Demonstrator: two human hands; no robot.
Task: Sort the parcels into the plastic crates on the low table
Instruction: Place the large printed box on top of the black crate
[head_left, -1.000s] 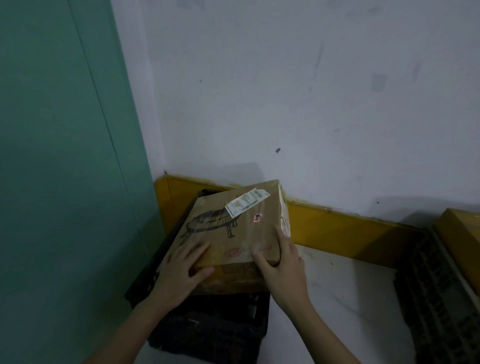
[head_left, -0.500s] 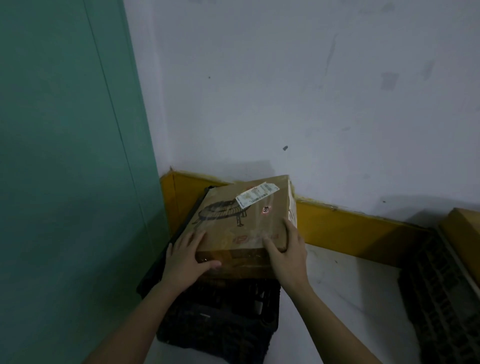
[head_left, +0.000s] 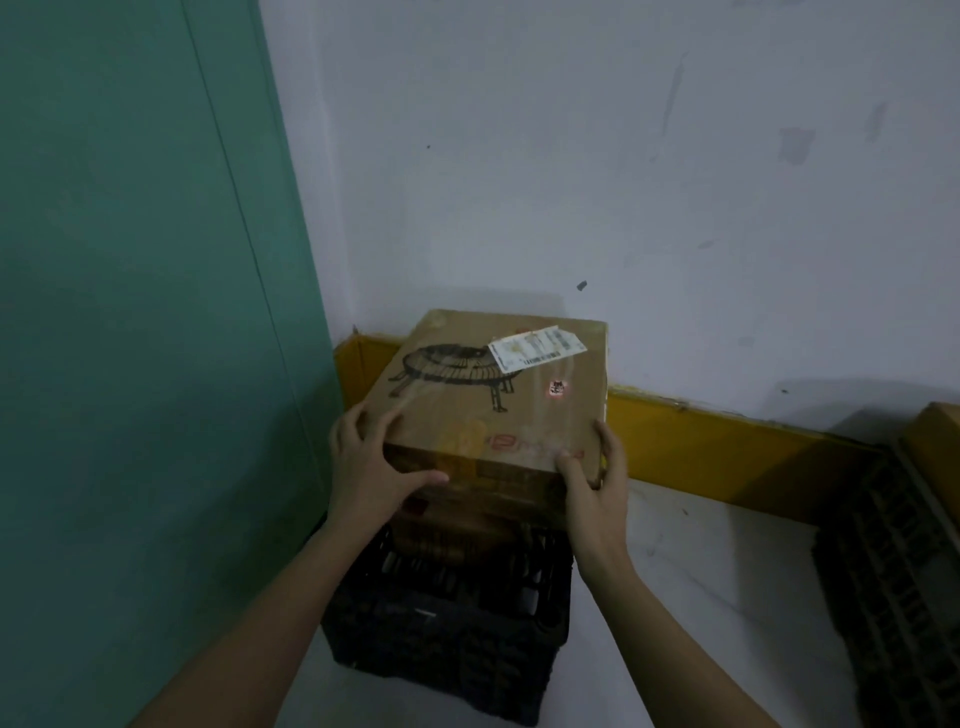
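— Two hands on it: our left hand (head_left: 371, 467) and right hand (head_left: 597, 486) clasp the cardboard parcel's (head_left: 498, 395) near corners, fingers curled on.
— It sits atop the black crate (head_left: 447, 629) in the low table's (head_left: 727, 571) left corner, squarely ahead of both.

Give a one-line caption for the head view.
Both hands, left and right, grip a cardboard parcel over the black crate.

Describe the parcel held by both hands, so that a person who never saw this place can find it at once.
Look at the corner where the green panel meets the white wall. There a black plastic crate stands on the low table, and the cardboard parcel sits over it, gripped by the left hand and right hand. Its black round-table drawing and white barcode label set it apart.
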